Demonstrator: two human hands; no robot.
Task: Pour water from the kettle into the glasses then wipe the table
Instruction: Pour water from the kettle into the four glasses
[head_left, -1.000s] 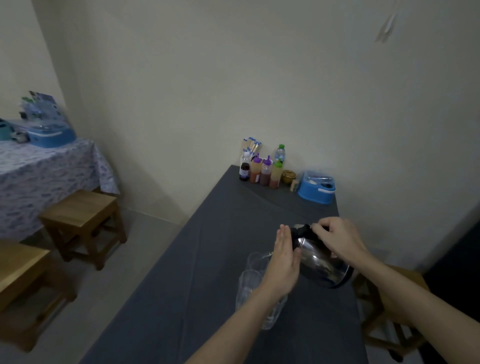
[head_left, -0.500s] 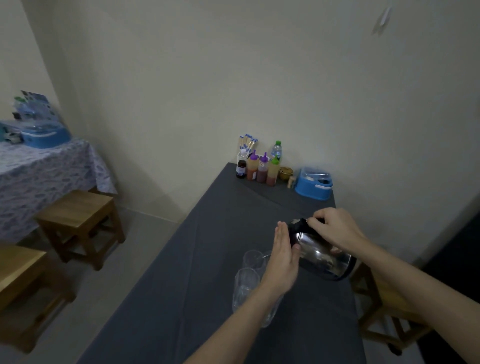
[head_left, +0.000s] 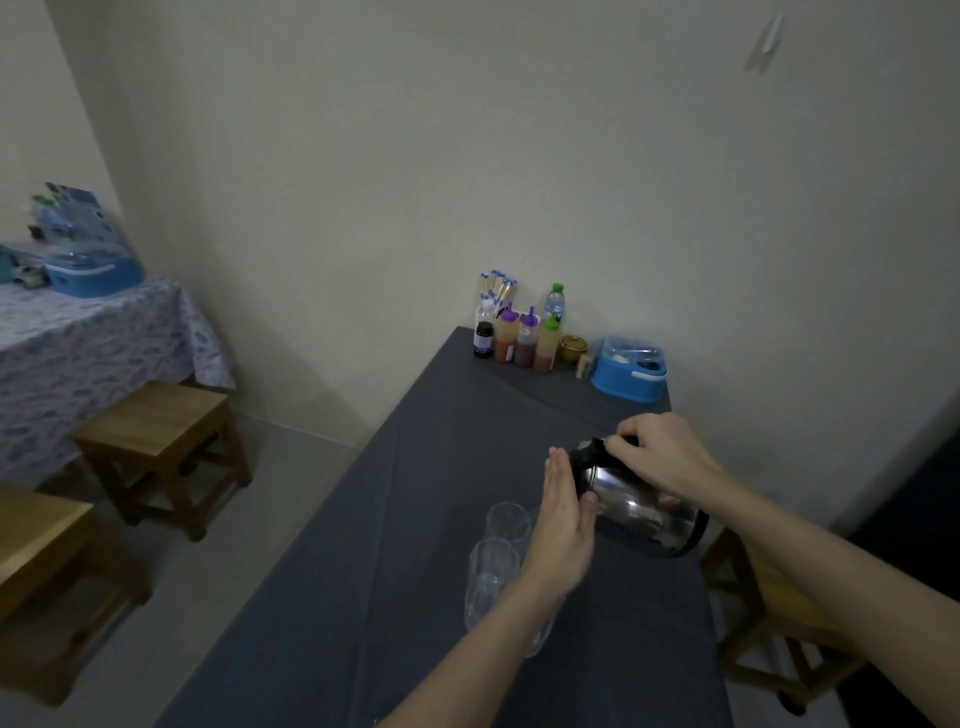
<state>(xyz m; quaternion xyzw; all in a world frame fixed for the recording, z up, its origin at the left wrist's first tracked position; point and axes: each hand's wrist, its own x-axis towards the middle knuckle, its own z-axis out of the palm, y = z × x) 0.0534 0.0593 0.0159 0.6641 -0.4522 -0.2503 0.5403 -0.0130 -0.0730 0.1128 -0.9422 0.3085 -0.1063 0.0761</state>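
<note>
A shiny steel kettle (head_left: 636, 506) with a black top is tilted to the left above the dark grey table (head_left: 441, 441). My right hand (head_left: 662, 454) grips its black handle from above. My left hand (head_left: 563, 525) is flat, fingers straight and together, its palm against the kettle's front near the spout. Two clear glasses stand just left of that hand: a far glass (head_left: 506, 522) and a near glass (head_left: 488, 577). A third glass is mostly hidden under my left forearm. No stream of water can be made out.
Sauce bottles (head_left: 519, 338), a water bottle (head_left: 555, 301) and a blue box (head_left: 628, 371) stand at the table's far end by the wall. Wooden stools: one on the left (head_left: 156, 441), one right of the table (head_left: 769, 613). A second, patterned-cloth table (head_left: 78, 353) stands far left.
The kettle and my right hand have risen a little and moved back from the glasses; my left hand stays flat against the kettle's front. The glasses have not moved.
</note>
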